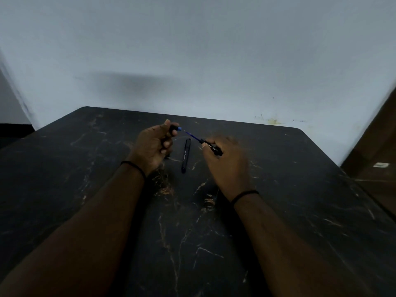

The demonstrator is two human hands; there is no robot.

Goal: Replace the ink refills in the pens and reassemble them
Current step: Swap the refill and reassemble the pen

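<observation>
My right hand (226, 162) grips a black pen barrel (212, 147) with white lettering. A thin blue refill (192, 136) sticks out of the barrel toward the upper left. My left hand (153, 146) holds a short black pen piece with a blue end (175, 128) between thumb and fingers, just left of the refill's tip. The two parts are held above the table, a small gap apart. A second black pen (186, 155) lies on the black marble-patterned table (85, 168) between my hands, pointing away from me.
A pale wall stands right behind the table's far edge. A brown wooden surface (377, 159) rises at the right. Both wrists wear thin black bands.
</observation>
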